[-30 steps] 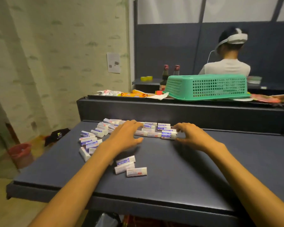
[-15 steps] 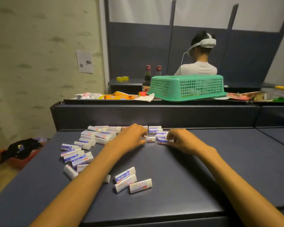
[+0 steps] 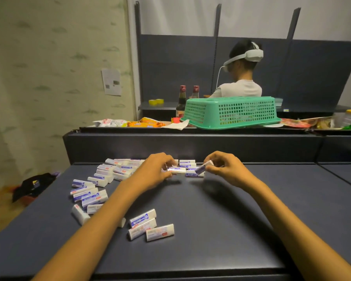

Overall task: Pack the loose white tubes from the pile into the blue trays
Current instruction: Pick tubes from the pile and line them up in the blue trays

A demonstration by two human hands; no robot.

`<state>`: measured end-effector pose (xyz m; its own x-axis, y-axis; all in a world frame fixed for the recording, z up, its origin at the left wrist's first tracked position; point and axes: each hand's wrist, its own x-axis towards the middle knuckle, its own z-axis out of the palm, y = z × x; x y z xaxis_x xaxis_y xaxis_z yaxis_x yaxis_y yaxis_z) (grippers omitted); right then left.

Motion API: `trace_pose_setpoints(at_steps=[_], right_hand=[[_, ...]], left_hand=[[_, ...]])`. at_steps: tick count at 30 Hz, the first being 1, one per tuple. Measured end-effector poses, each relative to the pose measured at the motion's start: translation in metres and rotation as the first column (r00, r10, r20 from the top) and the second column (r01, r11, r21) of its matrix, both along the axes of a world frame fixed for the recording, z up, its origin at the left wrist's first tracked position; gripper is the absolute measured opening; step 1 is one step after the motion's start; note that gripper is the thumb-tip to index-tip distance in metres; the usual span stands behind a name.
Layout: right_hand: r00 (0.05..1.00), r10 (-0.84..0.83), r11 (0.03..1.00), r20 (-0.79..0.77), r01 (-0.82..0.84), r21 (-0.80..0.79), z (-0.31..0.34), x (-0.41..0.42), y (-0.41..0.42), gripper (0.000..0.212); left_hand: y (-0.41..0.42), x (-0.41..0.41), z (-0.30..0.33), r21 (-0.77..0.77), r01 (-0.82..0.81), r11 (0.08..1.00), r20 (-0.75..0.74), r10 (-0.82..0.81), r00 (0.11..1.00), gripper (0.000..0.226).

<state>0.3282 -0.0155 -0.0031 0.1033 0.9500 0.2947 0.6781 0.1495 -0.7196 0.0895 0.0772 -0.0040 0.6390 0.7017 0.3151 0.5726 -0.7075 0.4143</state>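
Several loose white tubes with blue labels [image 3: 93, 194] lie scattered over the left and far part of the dark blue table [image 3: 221, 230]. Three more [image 3: 150, 225] sit near the middle front. My left hand [image 3: 156, 171] pinches one tube [image 3: 176, 169] at its end, just above the table. My right hand [image 3: 223, 169] holds another tube [image 3: 204, 167] tilted up off the pile. A few tubes [image 3: 187, 163] lie between the hands. No blue tray is in view.
A raised dark ledge [image 3: 190, 147] runs behind the table. On it sit an upturned green basket [image 3: 231, 112], snack packets [image 3: 144, 123] and two bottles [image 3: 181, 98]. A person with a headset [image 3: 241, 78] sits beyond. A dark cloth [image 3: 32, 184] lies on the floor at left.
Both hands closed on tubes at the far pile: the right hand lifted one tilted off the table, the left pinched one. The camera moved closer and rightward.
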Motion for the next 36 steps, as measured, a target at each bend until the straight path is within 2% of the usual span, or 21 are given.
trace_pose_setpoints(at_steps=[5,10,14,17,20,23,27,29,32,36], right_hand=[[0.952,0.066,0.998,-0.297,-0.063,0.019,0.000,0.001,-0.002,0.010],[0.919,0.095,0.995,-0.383,-0.094,0.019,0.003,-0.005,-0.005,0.035],[0.946,0.036,0.999,-0.323,-0.026,0.036,0.001,-0.007,-0.003,0.024],[0.982,0.071,0.997,-0.174,-0.070,0.010,0.002,-0.010,-0.005,0.023],[0.988,0.109,0.994,-0.106,-0.107,0.025,0.001,-0.013,-0.009,0.022],[0.987,0.132,0.991,-0.089,-0.131,0.016,0.001,-0.016,-0.011,0.018],[0.987,0.126,0.992,-0.095,-0.126,0.005,0.005,-0.021,-0.012,0.016],[0.989,0.100,0.995,-0.110,-0.101,-0.002,0.005,-0.023,-0.011,0.014],[0.991,0.070,0.997,-0.113,-0.073,-0.025,0.004,-0.026,-0.010,0.029],[0.990,0.030,0.999,-0.141,-0.033,-0.021,0.001,-0.032,-0.011,0.031]], left_hand=[[-0.014,-0.008,0.006,-0.017,-0.003,1.000,0.136,0.005,0.991,0.032],[-0.029,-0.012,0.006,-0.058,-0.016,0.998,0.213,0.028,0.977,0.029],[-0.036,-0.017,0.004,-0.041,-0.035,0.999,0.227,0.044,0.973,0.029],[-0.038,-0.020,0.000,-0.049,-0.052,0.997,0.239,0.062,0.969,0.027],[-0.038,-0.024,-0.002,-0.088,-0.053,0.995,0.266,0.074,0.961,0.026],[-0.039,-0.027,-0.001,-0.207,-0.033,0.978,0.355,0.106,0.929,0.026],[-0.043,-0.032,0.010,-0.392,0.122,0.912,0.532,0.117,0.839,0.024],[-0.042,-0.035,0.015,-0.435,0.172,0.884,0.554,0.112,0.825,0.023],[-0.037,-0.037,0.017,-0.478,0.221,0.850,0.568,0.108,0.816,0.020],[-0.029,-0.038,0.018,-0.519,0.285,0.806,0.647,0.152,0.747,0.019]])
